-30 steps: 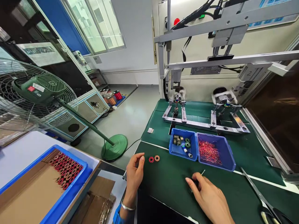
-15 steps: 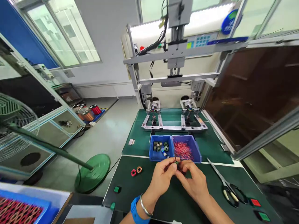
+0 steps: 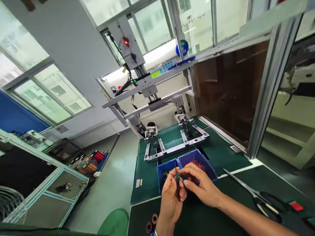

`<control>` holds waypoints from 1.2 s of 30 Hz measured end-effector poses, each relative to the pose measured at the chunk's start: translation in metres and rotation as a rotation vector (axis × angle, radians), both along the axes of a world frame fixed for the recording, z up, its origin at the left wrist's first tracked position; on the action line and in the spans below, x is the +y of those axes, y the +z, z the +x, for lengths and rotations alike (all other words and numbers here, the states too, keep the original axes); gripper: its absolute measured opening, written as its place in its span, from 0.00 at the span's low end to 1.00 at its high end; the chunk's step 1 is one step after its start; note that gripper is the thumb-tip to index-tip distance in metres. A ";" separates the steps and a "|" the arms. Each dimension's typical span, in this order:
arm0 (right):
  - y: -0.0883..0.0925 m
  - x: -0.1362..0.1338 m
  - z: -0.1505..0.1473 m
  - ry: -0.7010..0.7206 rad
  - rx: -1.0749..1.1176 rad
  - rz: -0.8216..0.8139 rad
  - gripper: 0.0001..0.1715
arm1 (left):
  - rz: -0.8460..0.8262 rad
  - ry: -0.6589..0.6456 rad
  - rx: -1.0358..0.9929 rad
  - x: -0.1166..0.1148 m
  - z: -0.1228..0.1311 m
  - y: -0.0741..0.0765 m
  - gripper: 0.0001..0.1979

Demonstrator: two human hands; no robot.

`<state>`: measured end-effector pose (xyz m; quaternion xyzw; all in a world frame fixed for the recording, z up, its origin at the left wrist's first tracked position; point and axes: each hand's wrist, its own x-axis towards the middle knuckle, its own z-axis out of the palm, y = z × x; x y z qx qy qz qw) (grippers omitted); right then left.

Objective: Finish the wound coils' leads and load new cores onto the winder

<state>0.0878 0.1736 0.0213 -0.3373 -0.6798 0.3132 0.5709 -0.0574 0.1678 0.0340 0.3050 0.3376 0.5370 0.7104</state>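
My left hand (image 3: 171, 196) is raised above the green mat (image 3: 221, 209) and pinches a small round toothed core (image 3: 177, 177) with a thin pin sticking up from it. My right hand (image 3: 199, 186) reaches in from the right, fingers curled, its fingertips at the same core. Both hands hover just in front of two blue bins (image 3: 165, 170), the right one holding red wire scraps (image 3: 195, 163). Two small red and orange wound cores (image 3: 151, 223) lie on the mat below my left wrist.
A winding machine with two fixtures (image 3: 172, 139) stands behind the bins. Scissors (image 3: 253, 195) lie on the mat at the right, near a red button (image 3: 296, 206). A brown-glass cabinet door (image 3: 231, 85) stands open at right. A green fan base (image 3: 115, 224) sits on the floor at left.
The view has tilted up and to the right. My hands have lifted the small core higher and stay together on it; one second ago they lay apart on the mat.
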 end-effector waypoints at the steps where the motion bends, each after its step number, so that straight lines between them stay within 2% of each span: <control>1: -0.002 -0.002 0.000 0.055 0.022 -0.042 0.13 | -0.012 -0.005 -0.004 -0.001 0.001 -0.002 0.28; 3: -0.004 -0.005 -0.001 0.130 0.061 -0.114 0.12 | -0.052 -0.020 0.003 -0.001 0.003 -0.004 0.28; 8: -0.002 -0.005 -0.003 0.130 0.080 -0.176 0.08 | -0.080 -0.046 0.031 -0.001 0.010 -0.008 0.24; 15: -0.002 -0.002 -0.001 0.135 0.060 -0.154 0.17 | -0.095 0.041 0.010 -0.007 0.011 -0.005 0.25; 18: -0.001 -0.001 0.000 0.154 0.086 -0.155 0.23 | -0.098 0.024 -0.047 -0.008 0.011 -0.007 0.22; 24: -0.002 0.004 -0.001 0.185 0.165 -0.194 0.30 | -0.154 0.018 -0.121 -0.009 0.014 -0.010 0.23; 32: -0.002 0.007 0.000 0.230 0.193 -0.268 0.30 | -0.158 0.021 -0.104 -0.010 0.012 -0.007 0.23; 36: -0.003 0.004 0.002 0.132 0.211 -0.258 0.24 | -0.134 0.013 -0.089 -0.009 0.011 -0.005 0.20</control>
